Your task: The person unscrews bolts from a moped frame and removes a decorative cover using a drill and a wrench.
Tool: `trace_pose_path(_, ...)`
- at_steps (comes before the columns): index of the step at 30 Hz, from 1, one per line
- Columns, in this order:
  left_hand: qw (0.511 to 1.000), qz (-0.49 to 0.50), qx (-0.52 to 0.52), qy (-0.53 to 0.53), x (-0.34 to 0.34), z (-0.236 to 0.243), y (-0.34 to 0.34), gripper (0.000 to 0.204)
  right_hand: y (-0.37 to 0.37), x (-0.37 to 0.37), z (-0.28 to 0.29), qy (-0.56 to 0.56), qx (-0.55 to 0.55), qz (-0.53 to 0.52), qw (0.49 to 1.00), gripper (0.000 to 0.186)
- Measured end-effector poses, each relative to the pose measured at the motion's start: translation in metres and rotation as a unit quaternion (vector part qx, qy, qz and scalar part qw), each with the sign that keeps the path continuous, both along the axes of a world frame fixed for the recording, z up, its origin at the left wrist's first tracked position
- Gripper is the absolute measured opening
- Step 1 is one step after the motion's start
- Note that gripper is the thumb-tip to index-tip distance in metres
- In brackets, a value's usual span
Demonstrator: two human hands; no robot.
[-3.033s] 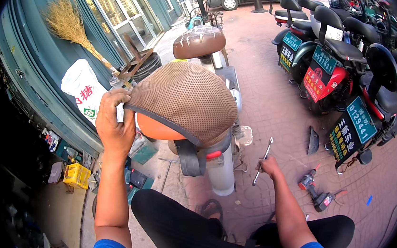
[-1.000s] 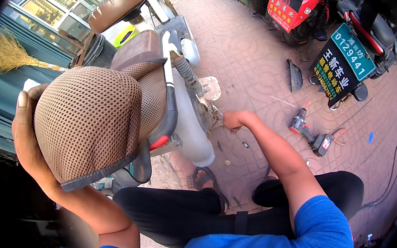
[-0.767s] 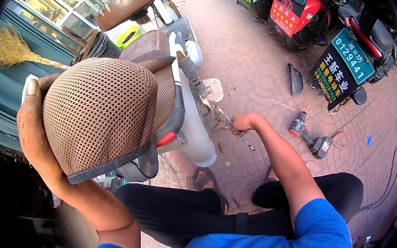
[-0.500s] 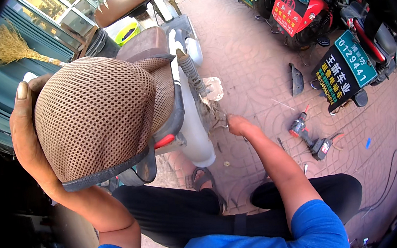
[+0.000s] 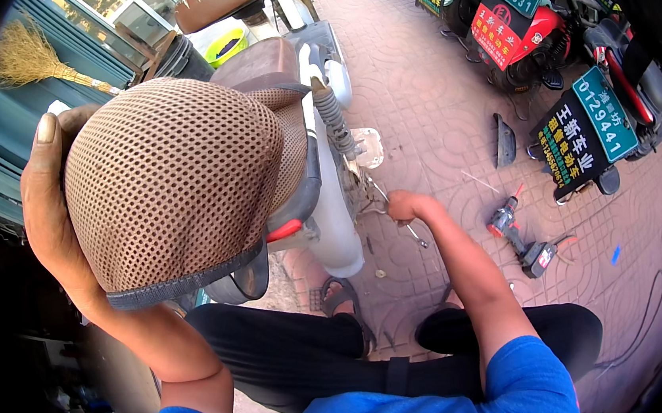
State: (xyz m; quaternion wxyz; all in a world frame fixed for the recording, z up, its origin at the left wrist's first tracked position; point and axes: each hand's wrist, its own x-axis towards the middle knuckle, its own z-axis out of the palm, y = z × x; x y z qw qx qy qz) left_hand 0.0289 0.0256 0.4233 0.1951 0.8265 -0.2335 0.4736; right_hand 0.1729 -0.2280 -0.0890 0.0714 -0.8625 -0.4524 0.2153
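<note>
In front of me stands a scooter with a brown mesh-covered seat (image 5: pixel 174 194), which fills much of the left side. My left hand (image 5: pixel 52 201) curls round the seat's left edge, thumb on top, other fingers partly hidden behind it. My right hand (image 5: pixel 404 206) is closed round a thin metal wrench (image 5: pixel 416 235), whose shaft sticks out on both sides of the fist. The wrench's far end reaches low parts beside the scooter's grey coil-spring shock absorber (image 5: pixel 331 119); its exact contact is too small to tell. A pale rounded fender (image 5: pixel 333 246) lies below.
A cordless drill (image 5: pixel 521 237) rests on the paving to the right, with orange-handled pliers (image 5: pixel 564 246) beside it. A dark curved plate (image 5: pixel 505 140) lies farther off. Parked scooters (image 5: pixel 517 29) line the right. A straw broom (image 5: pixel 34 60) and a yellow-green basin (image 5: pixel 226 48) are at far left.
My right hand has shifted slightly, and more of the wrench now shows on both sides of it. My left hand stays on the seat. The whole view has moved a little.
</note>
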Motion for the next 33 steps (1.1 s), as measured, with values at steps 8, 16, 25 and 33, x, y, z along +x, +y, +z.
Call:
trace_pose_path(8,0.999,0.003,0.022,-0.031,0.003,-0.003,-0.015,0.042,-0.022,0.0,-0.036,0.119,0.027,-0.097,0.988,0.017)
trace_pose_path(16,0.996,0.024,-0.089,-0.008,-0.004,-0.013,-0.033,0.04,0.006,-0.042,-0.025,0.016,0.208,-0.393,0.896,0.028)
trace_pose_path(25,0.991,0.02,-0.131,0.014,-0.005,-0.011,-0.031,0.039,0.021,-0.03,-0.045,-0.054,0.283,-0.409,0.866,0.023)
trace_pose_path(33,1.0,-0.004,-0.007,0.018,0.002,0.002,0.0,0.041,0.019,-0.047,-0.026,0.006,0.168,-0.384,0.908,0.032)
